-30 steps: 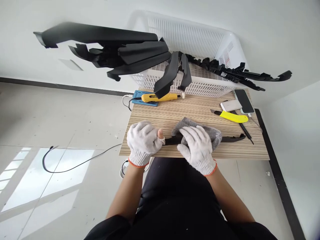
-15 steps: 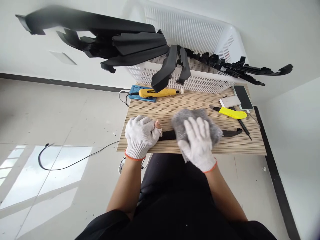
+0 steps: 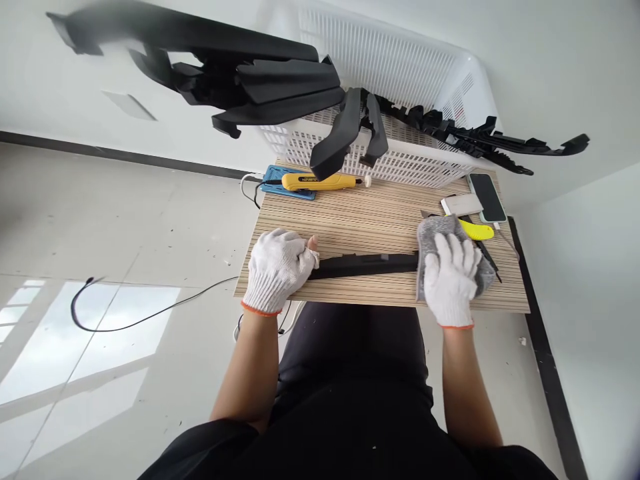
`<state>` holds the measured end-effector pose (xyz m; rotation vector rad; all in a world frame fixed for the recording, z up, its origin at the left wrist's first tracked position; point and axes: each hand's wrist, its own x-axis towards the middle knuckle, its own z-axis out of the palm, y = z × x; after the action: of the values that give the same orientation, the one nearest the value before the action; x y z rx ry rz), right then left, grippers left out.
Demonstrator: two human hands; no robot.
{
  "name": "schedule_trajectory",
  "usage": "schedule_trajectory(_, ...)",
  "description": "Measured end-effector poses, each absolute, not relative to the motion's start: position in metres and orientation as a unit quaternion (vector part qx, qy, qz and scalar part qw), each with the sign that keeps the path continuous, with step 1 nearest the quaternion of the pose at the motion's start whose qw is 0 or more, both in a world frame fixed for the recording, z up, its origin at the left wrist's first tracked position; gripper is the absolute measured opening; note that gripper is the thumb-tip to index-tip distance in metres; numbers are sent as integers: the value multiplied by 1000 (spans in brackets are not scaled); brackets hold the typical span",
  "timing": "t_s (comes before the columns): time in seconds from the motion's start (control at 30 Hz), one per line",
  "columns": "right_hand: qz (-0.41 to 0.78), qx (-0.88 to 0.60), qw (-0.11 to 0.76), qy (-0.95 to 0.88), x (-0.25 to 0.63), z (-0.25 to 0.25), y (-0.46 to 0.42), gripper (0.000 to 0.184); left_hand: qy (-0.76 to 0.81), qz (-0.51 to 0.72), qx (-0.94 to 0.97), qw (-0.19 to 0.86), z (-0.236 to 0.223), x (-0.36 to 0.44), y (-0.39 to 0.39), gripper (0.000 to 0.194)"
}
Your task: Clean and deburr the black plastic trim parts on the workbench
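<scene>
A long black plastic trim strip [image 3: 367,265] lies along the front of the wood-grain table [image 3: 345,220]. My left hand [image 3: 280,267], in a white knit glove with the thumb tip bare, is closed around the strip's left end. At the other end my gloved right hand [image 3: 453,277] presses a grey cloth [image 3: 431,233] down over the strip. The fingers lie fairly flat on the cloth, which hides the strip's right end. Just behind the cloth is a yellow utility knife [image 3: 477,231], partly covered by it.
A white plastic basket [image 3: 425,157] holding black trim pieces [image 3: 295,80] stands at the back; several pieces overhang its front and sides. A yellow power tool [image 3: 320,181] rests on a blue tray [image 3: 270,175]. Right rear: a phone [image 3: 487,197] and a white box [image 3: 461,204].
My right hand has slid the cloth rightward along the strip, uncovering its middle and covering its right end and part of the knife. My left hand keeps its hold on the left end.
</scene>
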<state>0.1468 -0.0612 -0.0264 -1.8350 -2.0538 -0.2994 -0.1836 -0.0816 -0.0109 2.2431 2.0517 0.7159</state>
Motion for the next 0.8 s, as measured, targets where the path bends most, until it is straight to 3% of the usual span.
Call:
schedule_trajectory(0.17, -27, -504, 202, -839, 48, -15, -83, 43, 646, 222, 730, 5, -11, -177, -83, 52)
schedule_trajectory(0.3, 12, -434, 203, -878, 14, -8, -89, 46, 641, 229, 732, 9, -12, -177, -82, 50)
schedule_trajectory(0.47, -53, -499, 218, -837, 84, -15, -76, 39, 630, 253, 730, 80, -7, -180, -83, 53)
schedule_trajectory(0.63, -96, -647, 209, -727, 184, -30, -62, 48, 629, 259, 727, 94, -5, -182, -84, 55)
schedule_trajectory(0.8, -123, -653, 208, -718, 152, -29, -73, 52, 626, 259, 732, 72, -7, -173, -85, 54)
